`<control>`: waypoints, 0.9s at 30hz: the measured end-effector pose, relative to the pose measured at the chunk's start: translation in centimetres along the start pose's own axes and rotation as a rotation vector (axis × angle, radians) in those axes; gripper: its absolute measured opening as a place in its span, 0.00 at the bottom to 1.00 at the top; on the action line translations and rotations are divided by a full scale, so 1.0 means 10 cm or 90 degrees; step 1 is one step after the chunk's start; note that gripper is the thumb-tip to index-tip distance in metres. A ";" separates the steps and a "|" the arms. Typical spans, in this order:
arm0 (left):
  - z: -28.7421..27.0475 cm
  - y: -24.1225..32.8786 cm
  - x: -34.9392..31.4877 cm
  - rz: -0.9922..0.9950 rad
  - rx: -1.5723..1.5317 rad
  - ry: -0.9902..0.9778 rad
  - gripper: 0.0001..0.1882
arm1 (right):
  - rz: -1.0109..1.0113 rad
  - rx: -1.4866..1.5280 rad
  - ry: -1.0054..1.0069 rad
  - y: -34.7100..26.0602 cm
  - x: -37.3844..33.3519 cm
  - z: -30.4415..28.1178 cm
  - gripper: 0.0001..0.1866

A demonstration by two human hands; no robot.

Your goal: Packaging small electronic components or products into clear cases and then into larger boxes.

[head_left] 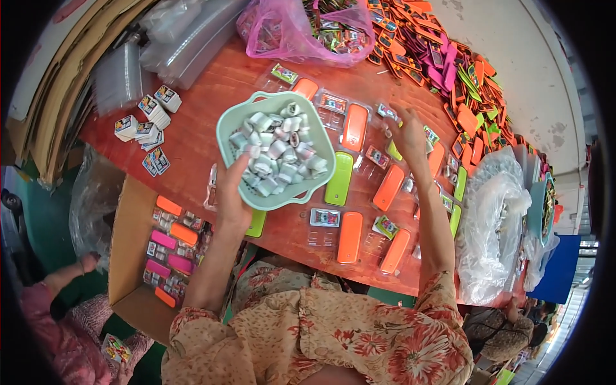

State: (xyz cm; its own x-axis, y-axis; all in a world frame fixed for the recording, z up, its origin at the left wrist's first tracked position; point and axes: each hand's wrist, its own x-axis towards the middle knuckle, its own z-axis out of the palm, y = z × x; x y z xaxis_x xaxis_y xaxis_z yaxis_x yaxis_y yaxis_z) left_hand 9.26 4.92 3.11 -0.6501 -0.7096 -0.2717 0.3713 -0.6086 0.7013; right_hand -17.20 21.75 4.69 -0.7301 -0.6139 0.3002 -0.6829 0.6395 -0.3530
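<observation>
Left of centre, the left hand [235, 199] pinches the basin [324, 149] at its rim, presumably keeping white rolls [278, 150] handy; upper right of centre, the right hand [408, 136] bends its fingers by a packet [387, 111], pinching unclear.

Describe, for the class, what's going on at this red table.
A person's left hand holds a pale green basin full of whitish rolls above the table. The right hand is over the clear trays to the right of the basin; whether its fingers hold anything is hard to tell. Several trays hold an orange case or a green case. Beside the left forearm, a cardboard box contains more orange and pink cases.
</observation>
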 end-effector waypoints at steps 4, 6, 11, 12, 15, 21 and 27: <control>0.07 -0.08 0.00 0.012 0.026 -0.039 0.20 | -0.155 0.242 -0.082 -0.59 -0.25 0.00 0.13; 0.09 -0.08 0.00 0.006 0.015 -0.037 0.21 | -0.257 0.117 -0.189 -1.03 -0.40 -0.08 0.16; 0.20 -0.12 0.00 0.030 -0.012 -0.033 0.23 | -0.223 -0.040 -0.290 -1.16 -0.43 0.08 0.16; 0.23 -0.09 -0.01 0.002 -0.032 -0.033 0.22 | -0.220 -0.042 -0.289 -1.13 -0.39 0.07 0.16; 0.25 0.00 -0.06 0.013 -0.013 -0.029 0.20 | -0.189 0.080 -0.309 -1.09 -0.37 0.09 0.12; 0.25 -0.01 -0.08 0.031 -0.013 0.023 0.19 | -0.241 -0.046 -0.116 -1.23 -0.54 0.37 0.06; 0.16 0.02 -0.04 0.080 0.036 0.022 0.20 | -0.202 -0.008 -0.186 -1.32 -0.44 0.33 0.08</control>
State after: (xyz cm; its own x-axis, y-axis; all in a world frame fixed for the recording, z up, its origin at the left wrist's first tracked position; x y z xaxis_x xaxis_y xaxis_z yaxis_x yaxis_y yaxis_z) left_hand 8.50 5.66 4.41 -0.5769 -0.7916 -0.2012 0.4101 -0.4937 0.7669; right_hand -4.84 14.49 5.09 -0.4467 -0.8855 0.1278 -0.8743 0.4017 -0.2726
